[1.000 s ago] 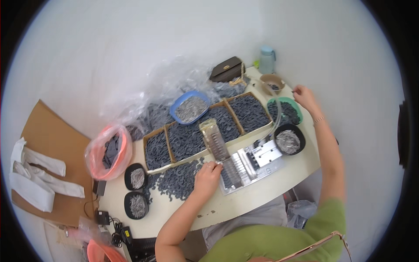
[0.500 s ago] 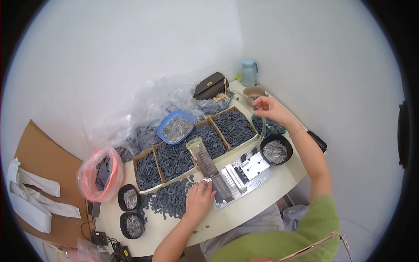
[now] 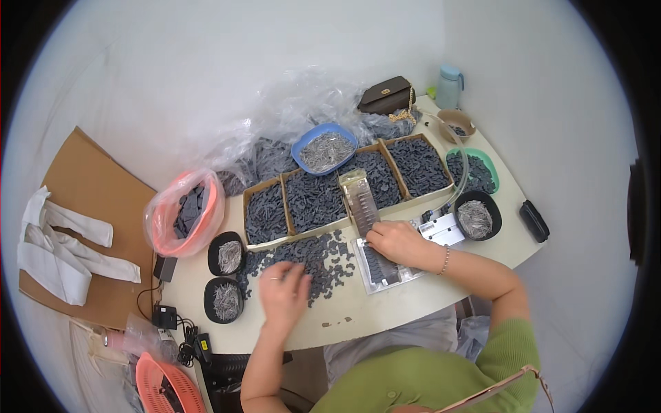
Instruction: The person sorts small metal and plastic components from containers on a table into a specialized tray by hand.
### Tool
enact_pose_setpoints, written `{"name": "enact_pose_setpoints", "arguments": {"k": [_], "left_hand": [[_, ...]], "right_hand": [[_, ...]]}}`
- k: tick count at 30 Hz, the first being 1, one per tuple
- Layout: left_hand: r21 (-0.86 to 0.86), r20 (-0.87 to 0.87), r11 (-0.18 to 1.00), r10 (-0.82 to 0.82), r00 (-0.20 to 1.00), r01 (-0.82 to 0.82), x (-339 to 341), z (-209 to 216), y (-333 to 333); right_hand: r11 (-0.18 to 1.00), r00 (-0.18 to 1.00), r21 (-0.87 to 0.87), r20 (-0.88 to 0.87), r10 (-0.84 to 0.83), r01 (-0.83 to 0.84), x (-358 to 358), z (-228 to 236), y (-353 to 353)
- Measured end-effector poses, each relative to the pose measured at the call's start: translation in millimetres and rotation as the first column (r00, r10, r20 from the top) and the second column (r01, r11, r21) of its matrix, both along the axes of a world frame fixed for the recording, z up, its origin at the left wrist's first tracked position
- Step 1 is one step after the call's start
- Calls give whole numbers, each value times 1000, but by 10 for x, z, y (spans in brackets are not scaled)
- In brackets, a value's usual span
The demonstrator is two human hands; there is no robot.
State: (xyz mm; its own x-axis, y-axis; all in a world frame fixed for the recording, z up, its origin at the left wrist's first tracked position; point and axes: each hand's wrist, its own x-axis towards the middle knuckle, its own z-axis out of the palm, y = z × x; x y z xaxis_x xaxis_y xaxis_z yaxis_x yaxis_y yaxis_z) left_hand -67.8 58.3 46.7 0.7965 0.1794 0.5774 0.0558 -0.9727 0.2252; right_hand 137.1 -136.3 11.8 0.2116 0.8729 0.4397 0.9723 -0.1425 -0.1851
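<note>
My left hand (image 3: 284, 292) hovers over or touches a loose heap of small dark grey parts (image 3: 320, 255) on the table; its fingers are bent, slightly apart and a little blurred, and nothing shows in them. My right hand (image 3: 398, 242) is closed at the near part of a long clear plastic holder (image 3: 361, 199) with rows of slots. That holder slants from the divided cardboard box down onto a silver metal fixture (image 3: 441, 229), partly hidden under my right hand and forearm. Grey parts show under the clear plastic at the fixture's left end.
A divided cardboard box (image 3: 299, 234) full of grey parts lies behind. A blue tray (image 3: 295, 148) of metal pins rests on it. Black bowls of pins (image 3: 237, 237) stand left, another black bowl (image 3: 497, 217) right, beside a green tray (image 3: 492, 165). A clear tube (image 3: 466, 165) curves near the fixture.
My right hand has come down from the tube at the back right to the clear holder. My left hand has left the holder for the loose grey parts. The view has shifted.
</note>
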Motion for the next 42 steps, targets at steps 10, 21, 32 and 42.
{"name": "enact_pose_setpoints", "arguments": {"k": [10, 21, 32, 42], "left_hand": [[-12, -195, 850, 514, 835, -526, -1276, -223, 1307], [-221, -387, 777, 485, 784, -590, -1146, 128, 1317], [-724, -39, 634, -430, 902, 271, 385, -314, -506], [-172, 7, 912, -378, 926, 373, 615, -421, -788]], "right_hand": [[996, 963, -90, 269, 18, 7, -219, 57, -133], [826, 821, -59, -88, -564, 561, 296, 535, -1272], [796, 799, -178, -77, -597, 578, 419, 373, -1625], [845, 808, 27, -310, -501, 535, 291, 415, -1564]]}}
